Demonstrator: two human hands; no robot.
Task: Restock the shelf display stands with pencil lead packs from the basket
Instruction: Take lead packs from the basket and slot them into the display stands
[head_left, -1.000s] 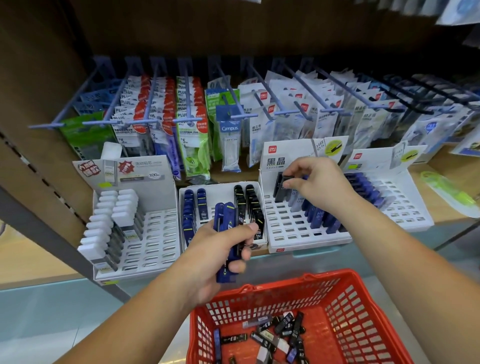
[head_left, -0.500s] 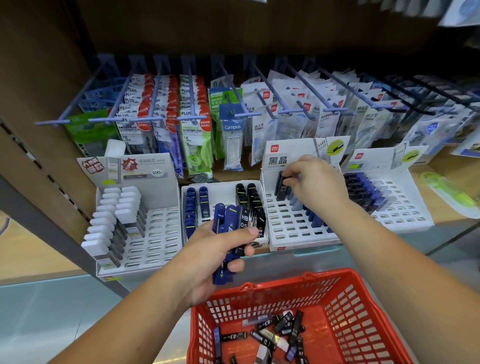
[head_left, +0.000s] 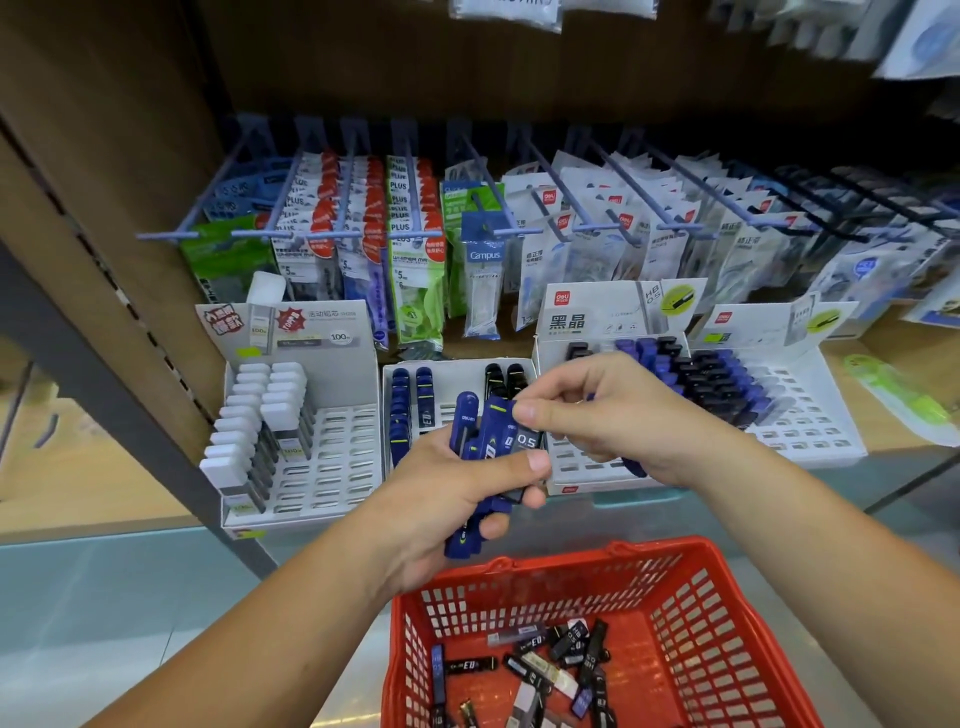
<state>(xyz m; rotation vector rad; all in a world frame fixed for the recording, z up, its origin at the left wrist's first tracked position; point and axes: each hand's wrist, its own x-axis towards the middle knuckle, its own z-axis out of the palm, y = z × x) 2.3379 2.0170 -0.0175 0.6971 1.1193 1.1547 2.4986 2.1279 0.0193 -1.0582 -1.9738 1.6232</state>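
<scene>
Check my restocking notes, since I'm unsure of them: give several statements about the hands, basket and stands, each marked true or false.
1. The left hand holds a bundle of blue lead packs. True.
2. The right hand is down in the red basket. False: it is pinching a pack in the left hand's bundle, above the basket.
3. The basket is empty. False: loose packs lie on its bottom.
4. The white-capped stand has open slots. True.
5. The right grip is empty and spread flat. False: thumb and fingers pinch a pack.

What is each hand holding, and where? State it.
Left hand clutches a bundle of blue lead packs around their lower halves; right hand pinches one pack's top end.
</scene>
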